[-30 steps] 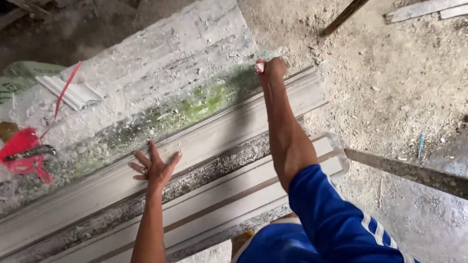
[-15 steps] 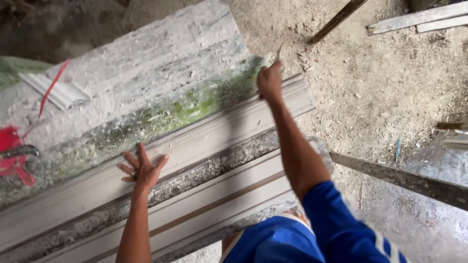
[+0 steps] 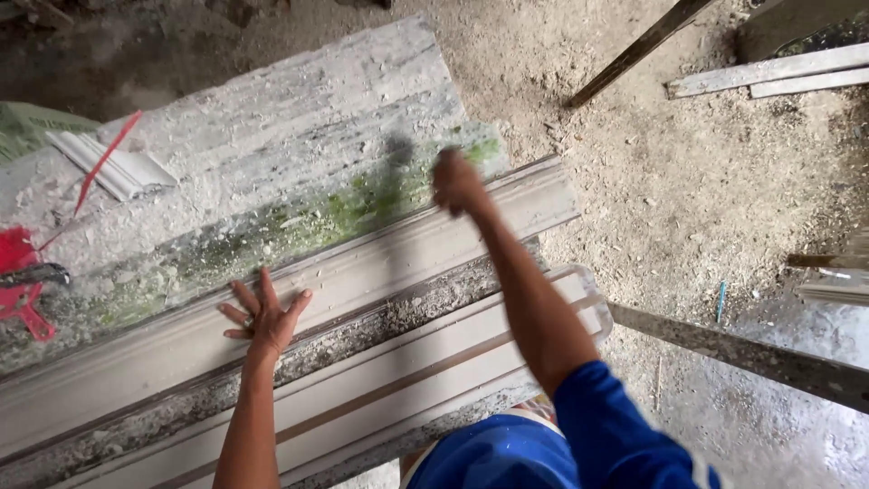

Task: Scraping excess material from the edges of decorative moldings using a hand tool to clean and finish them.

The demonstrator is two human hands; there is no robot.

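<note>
Since the earlier frames, the right hand [image 3: 457,181] has been drawn back from the far end of the moulded cornice strip [image 3: 380,272], toward 7 o'clock; it is blurred, so whether it is closed or holding anything cannot be told. Pressed flat on the strip, fingers spread wide, is the left hand [image 3: 265,312], gripping nothing. A red tool [image 3: 23,272] lies at 9 o'clock on the moss-stained slab [image 3: 299,136].
</note>
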